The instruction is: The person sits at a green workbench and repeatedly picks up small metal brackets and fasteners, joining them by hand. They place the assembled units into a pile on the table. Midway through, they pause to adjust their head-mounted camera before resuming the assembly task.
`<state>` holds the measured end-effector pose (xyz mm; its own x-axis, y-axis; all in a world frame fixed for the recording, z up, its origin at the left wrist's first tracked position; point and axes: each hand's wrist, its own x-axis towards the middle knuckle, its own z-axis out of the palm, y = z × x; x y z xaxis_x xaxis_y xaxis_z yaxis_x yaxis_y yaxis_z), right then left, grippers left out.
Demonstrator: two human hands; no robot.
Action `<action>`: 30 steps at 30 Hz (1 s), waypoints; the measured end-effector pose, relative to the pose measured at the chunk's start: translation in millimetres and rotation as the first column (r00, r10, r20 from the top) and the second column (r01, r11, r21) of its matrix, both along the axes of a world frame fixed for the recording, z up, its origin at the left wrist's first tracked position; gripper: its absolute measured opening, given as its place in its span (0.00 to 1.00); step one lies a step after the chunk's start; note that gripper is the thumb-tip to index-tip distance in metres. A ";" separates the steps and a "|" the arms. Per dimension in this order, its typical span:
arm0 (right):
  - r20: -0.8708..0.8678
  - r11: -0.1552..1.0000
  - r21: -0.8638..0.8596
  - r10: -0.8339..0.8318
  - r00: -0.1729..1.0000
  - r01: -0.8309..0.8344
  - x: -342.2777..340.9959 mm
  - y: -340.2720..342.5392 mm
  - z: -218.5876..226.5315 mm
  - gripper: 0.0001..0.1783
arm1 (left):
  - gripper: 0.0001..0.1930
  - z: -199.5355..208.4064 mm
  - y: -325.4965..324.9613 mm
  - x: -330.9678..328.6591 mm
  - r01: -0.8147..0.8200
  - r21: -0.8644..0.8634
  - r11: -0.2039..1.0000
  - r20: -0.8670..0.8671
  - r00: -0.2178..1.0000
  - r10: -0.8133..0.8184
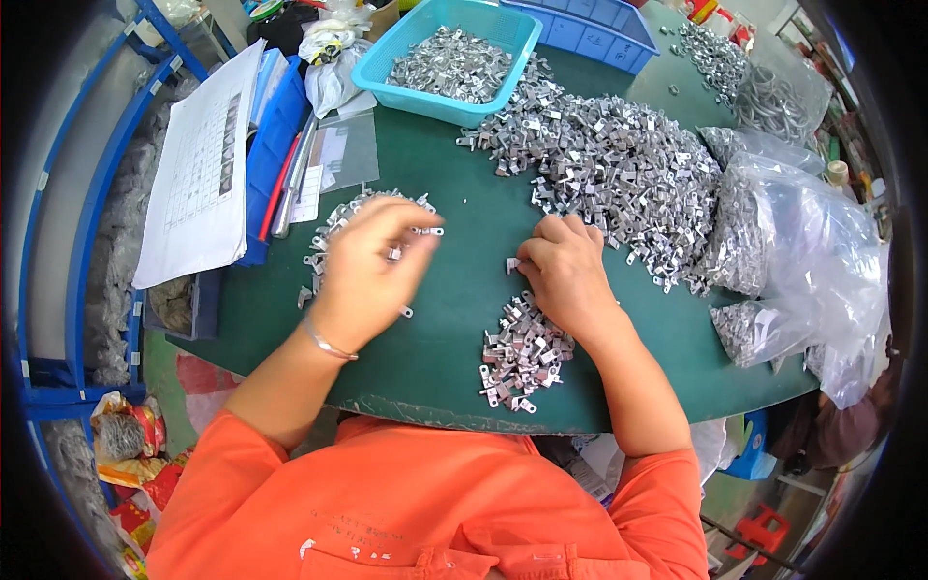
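Note:
My left hand [372, 261], slightly blurred, curls over a pile of small silvery metal brackets [319, 261] on the left of the green table. One small metal bracket [427, 231] shows at its fingertips, between the index finger and thumb. At the centre right, my right hand [565, 266] pinches another small metal bracket [512, 265] at its tips; its other fingers are folded in. Just below that hand lies a loose heap of brackets [527, 358]. A much larger heap of brackets [628, 164] spreads beyond it to the far right.
A turquoise basket [527, 48] of metal parts and a blue bin [604, 39] stand at the back. Clear plastic bags [812, 222] of parts line the right side. Papers [198, 174] lean on a blue tray at left, beside a red pen [278, 188]. Blue shelving [77, 242] stands further left.

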<state>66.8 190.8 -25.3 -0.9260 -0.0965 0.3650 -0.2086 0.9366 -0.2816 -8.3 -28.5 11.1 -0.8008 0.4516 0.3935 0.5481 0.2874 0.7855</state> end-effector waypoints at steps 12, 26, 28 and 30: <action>0.052 0.755 -0.649 0.164 0.985 -0.091 22.8 4.3 12.1 0.15 | 0.11 -36.4 40.3 22.3 0.303 0.142 0.942 0.285 0.899 -0.332; 0.135 0.665 -0.738 0.310 0.941 -0.113 27.1 25.5 28.2 0.07 | 0.09 -38.6 40.0 28.2 0.408 0.300 0.862 0.296 0.819 -0.491; 0.216 0.589 -0.808 0.290 0.932 0.004 28.7 25.3 26.5 0.07 | 0.07 -35.2 40.2 27.0 0.273 0.422 0.864 0.616 0.613 -0.495; 0.246 0.476 -0.876 0.292 0.924 0.083 28.3 25.5 20.8 0.06 | 0.09 -34.4 41.7 26.5 0.163 0.470 0.867 0.748 0.448 -0.490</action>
